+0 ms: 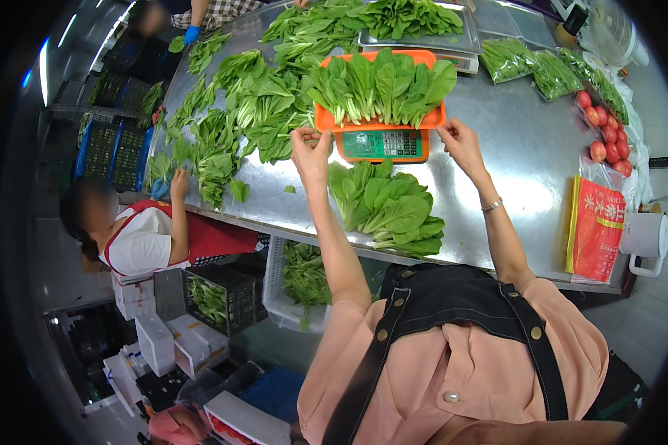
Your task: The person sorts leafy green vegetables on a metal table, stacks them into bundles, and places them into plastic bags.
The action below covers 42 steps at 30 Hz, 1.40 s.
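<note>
An orange plastic tray (324, 120) sits on a digital scale (383, 146) with a number keypad. Across the tray lies a row of leafy greens (383, 89), pale stems toward me. My left hand (310, 154) pinches the tray's near left corner between thumb and fingers. At the near right corner, the fingertips of my right hand (461, 147) grip the rim. Another bunch of leafy greens (392, 208) rests on the steel table (495, 161) just in front of the scale, between my forearms.
Loose greens (256, 94) cover the table's left side, where a co-worker (145, 233) sits. A second scale (456, 58) stands behind. Bagged greens (509, 60), tomatoes (609, 133), a red bag (595, 228) and a white pitcher (646, 242) line the right. A white crate (275, 278) stands below.
</note>
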### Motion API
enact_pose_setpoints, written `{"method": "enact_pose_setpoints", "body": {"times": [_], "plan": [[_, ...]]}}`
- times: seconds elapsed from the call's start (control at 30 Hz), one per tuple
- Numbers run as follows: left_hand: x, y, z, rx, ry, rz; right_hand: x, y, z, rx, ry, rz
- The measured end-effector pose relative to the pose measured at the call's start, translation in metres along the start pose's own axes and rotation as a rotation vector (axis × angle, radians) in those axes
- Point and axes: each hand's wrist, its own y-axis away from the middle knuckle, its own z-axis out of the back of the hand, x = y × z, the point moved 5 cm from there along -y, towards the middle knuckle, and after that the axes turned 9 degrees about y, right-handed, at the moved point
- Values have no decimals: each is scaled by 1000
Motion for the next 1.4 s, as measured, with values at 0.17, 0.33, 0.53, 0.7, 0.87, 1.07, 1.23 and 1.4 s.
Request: {"method": "enact_pose_setpoints", "body": {"times": [0.17,0.33,0.53,0.7,0.87,1.07,1.23,1.4], "plan": [[9,-2,-3,-3,-14,-30,-68,25,70,-282,199,0],[20,5,-37,101,-113,-38,-60,46,89,-287,162,-118],[-3,22,-103,166,-255,-194,-11,28,33,-103,93,68],[-1,25,-113,64,-415,-249,23,23,7,13,78,129],[10,23,-117,165,-392,-134,-12,37,39,-167,72,32],[14,29,-120,121,-335,-140,28,24,23,-131,47,233],[9,26,-118,119,-331,-130,56,-25,-23,-74,121,231],[11,17,-108,137,-39,45,50,-56,-41,-124,329,215]]}}
